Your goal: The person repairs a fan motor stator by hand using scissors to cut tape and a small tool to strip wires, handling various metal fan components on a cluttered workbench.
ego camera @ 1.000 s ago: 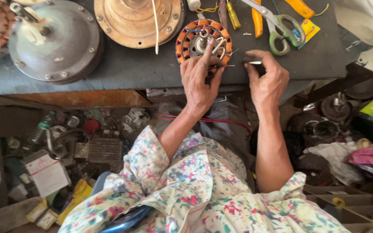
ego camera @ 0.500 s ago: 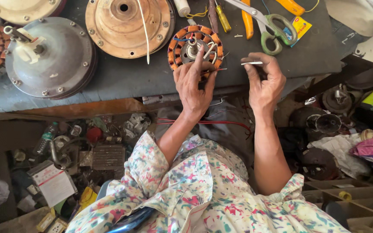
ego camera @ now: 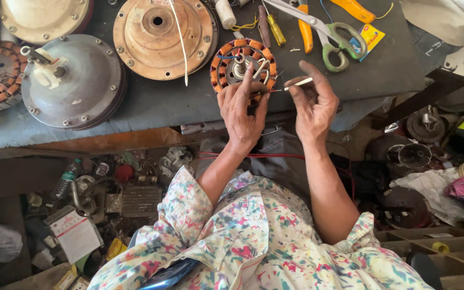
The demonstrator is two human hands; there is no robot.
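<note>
One wound stator (ego camera: 243, 64) under left hand (ego camera: 243, 110), fingers spread; right hand (ego camera: 313, 104) fingers pinch one white sleeve (ego camera: 298, 83).

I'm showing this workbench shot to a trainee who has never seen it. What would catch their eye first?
Probably the round stator ringed with orange copper coils at the bench's near edge, with the left hand resting on it and the right hand pinching a thin white sleeve beside it. Next, the large grey dome-shaped motor cover to the left and the green-handled scissors at upper right.
</note>
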